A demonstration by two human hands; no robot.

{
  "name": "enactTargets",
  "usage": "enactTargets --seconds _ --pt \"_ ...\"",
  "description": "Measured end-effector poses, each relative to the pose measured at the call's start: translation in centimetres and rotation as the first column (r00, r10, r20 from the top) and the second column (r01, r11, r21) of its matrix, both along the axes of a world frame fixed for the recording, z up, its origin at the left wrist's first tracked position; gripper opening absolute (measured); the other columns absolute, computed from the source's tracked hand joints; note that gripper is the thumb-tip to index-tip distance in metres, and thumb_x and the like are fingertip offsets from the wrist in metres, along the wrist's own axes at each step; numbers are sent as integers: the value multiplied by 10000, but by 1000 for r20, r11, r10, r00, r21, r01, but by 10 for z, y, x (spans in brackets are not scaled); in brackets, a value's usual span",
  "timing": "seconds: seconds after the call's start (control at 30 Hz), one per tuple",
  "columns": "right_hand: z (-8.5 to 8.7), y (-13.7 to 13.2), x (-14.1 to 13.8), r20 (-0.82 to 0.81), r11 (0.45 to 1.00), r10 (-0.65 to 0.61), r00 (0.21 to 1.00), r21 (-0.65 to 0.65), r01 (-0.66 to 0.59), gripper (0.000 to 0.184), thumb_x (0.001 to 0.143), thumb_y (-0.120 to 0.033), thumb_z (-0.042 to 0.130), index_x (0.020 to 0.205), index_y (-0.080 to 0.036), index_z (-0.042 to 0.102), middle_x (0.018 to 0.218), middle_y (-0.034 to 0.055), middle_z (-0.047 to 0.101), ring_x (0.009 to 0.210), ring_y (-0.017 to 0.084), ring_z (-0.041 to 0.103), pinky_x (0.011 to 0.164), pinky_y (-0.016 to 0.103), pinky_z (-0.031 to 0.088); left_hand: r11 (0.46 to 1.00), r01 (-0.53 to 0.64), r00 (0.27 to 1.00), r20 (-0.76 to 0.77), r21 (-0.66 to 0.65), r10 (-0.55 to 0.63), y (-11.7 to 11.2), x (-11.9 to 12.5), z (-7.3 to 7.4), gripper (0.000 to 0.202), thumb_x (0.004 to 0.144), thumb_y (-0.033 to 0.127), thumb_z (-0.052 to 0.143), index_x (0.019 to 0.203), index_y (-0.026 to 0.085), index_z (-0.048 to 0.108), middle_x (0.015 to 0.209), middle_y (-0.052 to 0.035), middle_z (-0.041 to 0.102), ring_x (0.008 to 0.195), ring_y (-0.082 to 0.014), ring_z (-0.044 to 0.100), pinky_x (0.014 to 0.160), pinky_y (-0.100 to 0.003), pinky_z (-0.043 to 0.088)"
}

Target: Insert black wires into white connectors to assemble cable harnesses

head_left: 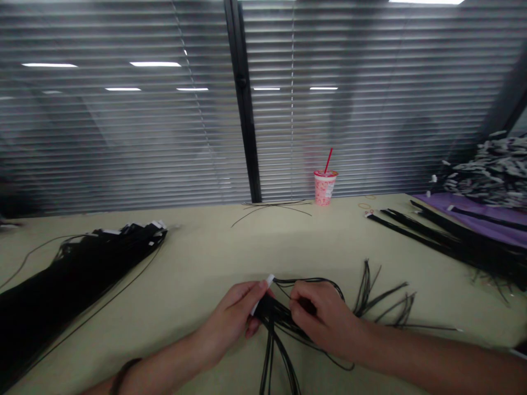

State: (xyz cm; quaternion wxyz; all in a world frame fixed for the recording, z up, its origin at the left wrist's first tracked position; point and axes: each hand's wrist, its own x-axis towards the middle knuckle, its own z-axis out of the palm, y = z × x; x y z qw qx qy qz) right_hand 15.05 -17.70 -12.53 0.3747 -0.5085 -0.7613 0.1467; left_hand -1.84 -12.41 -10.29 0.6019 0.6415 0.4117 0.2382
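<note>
Left hand [236,310] pinching the slim white connector strip [270,278] of a thin black wire bundle [276,315], a person's right hand [323,315] curls closed on its strands. Cream tabletop [206,252] stretches to the far edge between black cable piles left [82,291] and right [457,241].

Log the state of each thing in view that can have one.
Left grip: closed on white end piece
Right grip: closed on black wires
Black wires: loose ends fanned out
Pink cup: upright, lidded, red straw in
Blinds: lowered
Left cable bundle: lying, gathered
Right cable strips: lying side by side
Purple sheet: partly covered
White-tipped pile: heaped
</note>
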Motion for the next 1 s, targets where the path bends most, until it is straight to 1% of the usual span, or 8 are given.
enactTargets --seconds 0.1,0.27,0.47,0.63,0.83,1.0 --pt "-2 0 0 5 1000 -4 1000 -14 4 117 711 -127 441 599 -157 432 515 -56 398 473 54 339 471 178 234 1000 -7 1000 8 -4 7 1 0 -2 389 789 504 404 697 146 525 413 81 346 380 -73 296 387 -196 244" --pt "-4 1 1 -8 1000 4 1000 6 -4 109 696 -123 456 598 -160 430 516 -55 403 476 53 347 473 174 241 1000 -11 1000 21 -1 11 2 -1 -5 395 788 504 413 692 138 529 403 78 346 376 -68 298 381 -188 243" --pt "-3 2 0 -30 1000 6 1000 14 -6 107 689 -123 466 591 -158 442 505 -54 411 464 49 359 462 166 243 1000 -7 1000 24 3 7 2 0 -4 397 794 496 411 686 133 529 429 73 360 376 -57 293 374 -181 235" --pt "-2 3 -1 -16 1000 -5 1000 8 5 116 681 -119 474 573 -153 446 499 -53 410 464 48 359 463 168 245 1000 -8 1000 21 -17 8 2 0 -3 387 799 491 402 705 136 526 419 79 344 371 -59 283 370 -180 239" --pt "-3 1 1 -31 1000 20 999 15 -19 112 693 -124 471 589 -157 448 506 -58 414 467 44 355 461 161 244 1000 -1 1000 24 2 1 3 -1 -7 383 800 483 406 723 131 537 403 80 345 366 -62 286 369 -183 234" --pt "-3 3 1 -15 1000 4 1000 -6 -4 110 693 -116 463 594 -159 442 508 -58 412 464 46 348 459 166 237 1000 -2 1000 30 11 1 4 -1 -9 379 800 480 412 717 131 536 435 74 359 378 -57 299 376 -181 240"
